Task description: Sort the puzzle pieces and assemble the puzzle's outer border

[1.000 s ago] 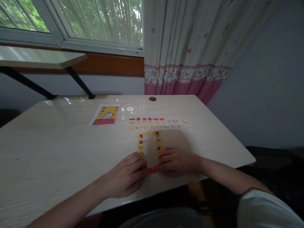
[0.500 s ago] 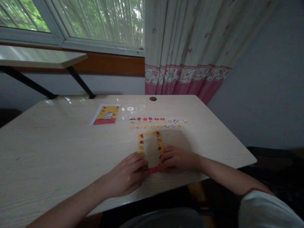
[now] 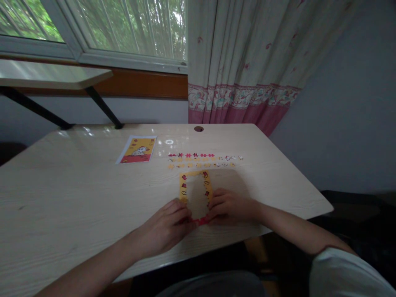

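A jigsaw puzzle border [image 3: 183, 181] lies on the table in front of me, joined into a rectangle with bare tabletop inside. Its sides and top are yellow with small red motifs, and the bottom strip [image 3: 202, 221] is red. My left hand [image 3: 170, 223] closes its fingers on the lower left corner. At the lower right corner, my right hand [image 3: 228, 206] has its bent fingers pressed on the border. Both corners are hidden under the fingers. Beyond the border, loose puzzle pieces [image 3: 188, 156] are laid in rows of red, yellow and white.
A printed reference picture [image 3: 137, 150] with a white animal on yellow and red lies at the back left of the table [image 3: 77, 185]. A round cable hole [image 3: 199, 129] is near the far edge. A raised shelf [image 3: 55, 76] stands at the left, and a curtain [image 3: 241, 62] hangs behind.
Both hands stay at the lower corners of the border, with only slight finger movement. The view has shifted very slightly.
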The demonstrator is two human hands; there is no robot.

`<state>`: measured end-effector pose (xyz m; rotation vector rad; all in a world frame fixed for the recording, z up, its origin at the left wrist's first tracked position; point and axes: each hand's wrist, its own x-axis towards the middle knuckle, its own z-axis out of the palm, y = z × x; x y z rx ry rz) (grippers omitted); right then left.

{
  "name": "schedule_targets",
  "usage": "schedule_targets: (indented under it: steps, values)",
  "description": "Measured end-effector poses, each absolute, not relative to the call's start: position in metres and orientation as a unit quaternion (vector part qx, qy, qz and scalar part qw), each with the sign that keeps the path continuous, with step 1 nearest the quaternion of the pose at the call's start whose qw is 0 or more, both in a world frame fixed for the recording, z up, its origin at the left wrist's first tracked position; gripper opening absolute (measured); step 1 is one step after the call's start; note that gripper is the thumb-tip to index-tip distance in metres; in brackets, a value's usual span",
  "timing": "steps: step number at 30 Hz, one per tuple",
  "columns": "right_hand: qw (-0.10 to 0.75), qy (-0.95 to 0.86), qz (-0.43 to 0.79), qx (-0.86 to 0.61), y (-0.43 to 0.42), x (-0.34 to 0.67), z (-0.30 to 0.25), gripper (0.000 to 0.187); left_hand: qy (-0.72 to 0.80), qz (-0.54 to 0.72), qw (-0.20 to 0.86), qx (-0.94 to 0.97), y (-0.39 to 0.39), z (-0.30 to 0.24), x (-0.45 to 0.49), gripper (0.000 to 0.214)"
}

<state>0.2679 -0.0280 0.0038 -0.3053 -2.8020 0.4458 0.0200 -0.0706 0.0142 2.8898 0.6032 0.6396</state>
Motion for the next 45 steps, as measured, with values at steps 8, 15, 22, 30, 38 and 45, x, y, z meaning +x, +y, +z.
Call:
schedule_targets:
  steps: [8, 15, 22, 30, 38, 45]
  values:
    - [0.116, -0.973, 0.14, -0.142, -0.03, 0.267, 0.007, 0.021, 0.205, 0.193, 0.059, 0.958, -0.071, 0.014, 0.019, 0.025]
    - [0.121, -0.974, 0.126, -0.145, -0.031, 0.267, 0.01, 0.021, 0.205, 0.178, 0.082, 0.959, -0.071, 0.012, 0.018, 0.026]
    - [0.174, -0.939, 0.139, -0.264, -0.011, 0.278, 0.014, 0.029, 0.285, 0.216, 0.085, 0.93, -0.048, 0.011, -0.009, 0.036]
    - [0.107, -0.93, 0.124, -0.33, 0.003, 0.285, 0.009, 0.08, 0.354, 0.14, 0.06, 0.923, -0.025, 0.003, -0.026, 0.061]
    - [0.061, -0.934, 0.131, -0.326, 0.0, 0.282, 0.012, 0.079, 0.377, 0.082, 0.061, 0.921, -0.027, -0.007, -0.024, 0.074]
    - [0.065, -0.933, 0.131, -0.328, 0.0, 0.282, 0.012, 0.081, 0.383, 0.073, 0.053, 0.919, -0.027, -0.005, -0.023, 0.073]
